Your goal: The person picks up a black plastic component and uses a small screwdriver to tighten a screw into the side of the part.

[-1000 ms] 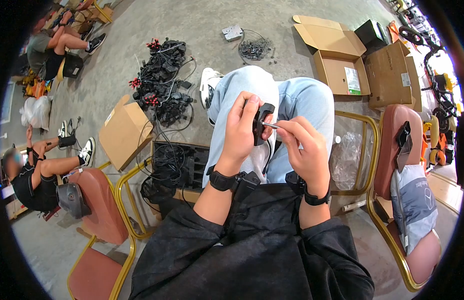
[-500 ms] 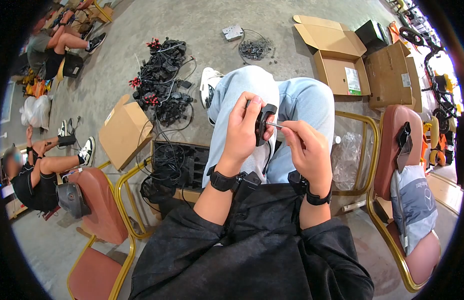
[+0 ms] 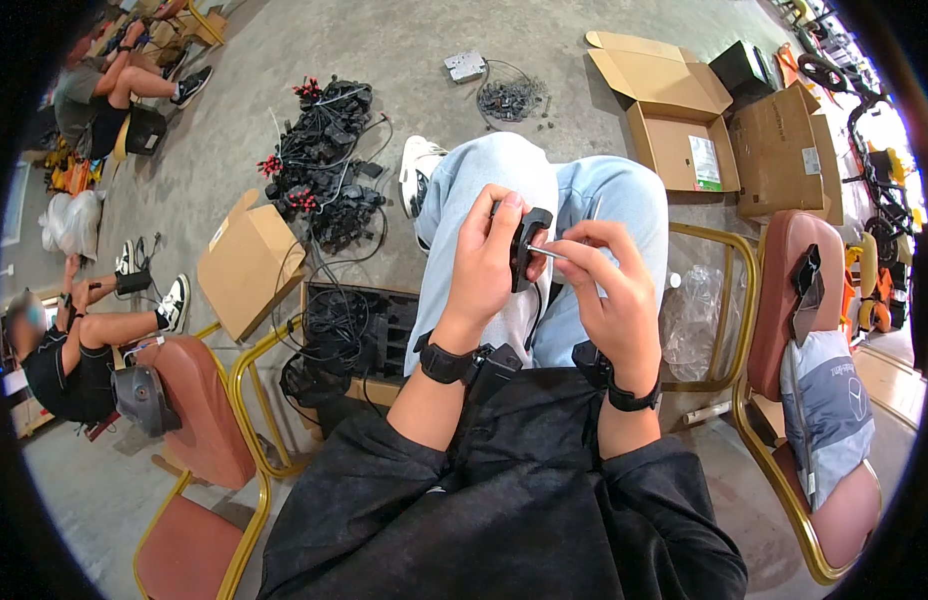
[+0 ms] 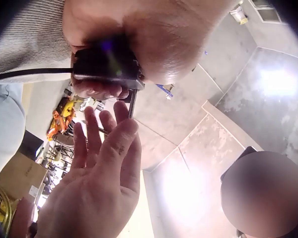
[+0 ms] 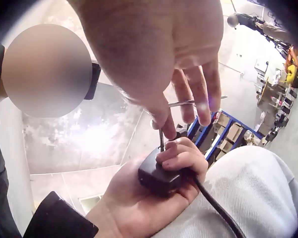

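My left hand (image 3: 479, 262) grips a black block-like device (image 5: 160, 174) above my lap, its thumb uppermost in the head view. A black cable (image 5: 216, 210) runs out of the device. In my right hand (image 3: 621, 295) a thin metal hex key (image 5: 181, 103) is pinched between thumb and fingertips. One arm of the L-shaped key points at the device, its end right at the surface; the other arm crosses behind the fingers. The left wrist view shows the device (image 4: 107, 69) close up, with the key's tip partly hidden by the right fingers.
Black cabled parts (image 3: 329, 165) are heaped on the floor ahead, beside smaller loose parts (image 3: 512, 98). Cardboard boxes stand left (image 3: 249, 265) and right (image 3: 684, 145). Chairs flank me, the right one carrying a grey bag (image 3: 829, 410). Other people sit at the left.
My right fingers have shifted on the hex key, spreading out straighter, and the hand has moved slightly left. My left hand and the device have stayed nearly still.
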A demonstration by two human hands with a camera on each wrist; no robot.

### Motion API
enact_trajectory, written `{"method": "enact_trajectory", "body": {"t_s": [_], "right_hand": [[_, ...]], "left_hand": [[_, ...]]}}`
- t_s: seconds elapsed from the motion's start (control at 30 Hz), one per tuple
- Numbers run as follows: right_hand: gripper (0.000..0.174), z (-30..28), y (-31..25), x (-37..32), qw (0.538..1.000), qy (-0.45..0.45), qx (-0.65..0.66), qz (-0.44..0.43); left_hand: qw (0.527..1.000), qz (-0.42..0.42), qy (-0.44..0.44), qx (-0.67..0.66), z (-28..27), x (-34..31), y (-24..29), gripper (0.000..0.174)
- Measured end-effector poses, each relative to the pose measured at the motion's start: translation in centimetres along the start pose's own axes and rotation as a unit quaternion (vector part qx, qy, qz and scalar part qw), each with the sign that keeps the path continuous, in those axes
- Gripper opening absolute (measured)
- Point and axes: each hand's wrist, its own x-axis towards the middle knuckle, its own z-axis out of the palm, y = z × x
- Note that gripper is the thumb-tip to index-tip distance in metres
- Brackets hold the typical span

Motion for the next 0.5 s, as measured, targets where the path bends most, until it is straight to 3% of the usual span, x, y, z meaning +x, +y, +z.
{"method": "enact_trajectory", "body": {"t_s": [0.07, 0.17, 0.3, 0.37, 0.5], "right_hand": [[0.011, -0.28, -0.38, -0.23, 0.991, -0.052, 0.065, 0.106], [0.008, -0.22, -0.65, -0.70, 0.979, -0.049, 0.085, 0.179], [0.008, -0.28, -0.71, -0.14, 0.986, -0.057, 0.070, 0.141], [0.011, -0.06, -0.36, -0.21, 0.994, -0.048, 0.054, 0.081], [0.015, -0.07, -0.54, -0.14, 0.994, -0.048, 0.043, 0.085]], "left_hand": [[1.000, -0.003, 0.002, -0.001, 0.03, -0.01, 0.01, 0.020], [1.000, -0.013, 0.017, -0.023, 0.09, 0.05, 0.08, 0.019], [0.998, -0.029, 0.009, -0.049, -0.10, 0.02, 0.38, 0.019], [0.998, -0.036, 0.010, -0.051, -0.10, -0.01, 0.43, 0.020], [0.999, -0.030, 0.006, -0.041, -0.15, 0.06, 0.21, 0.019]]}}
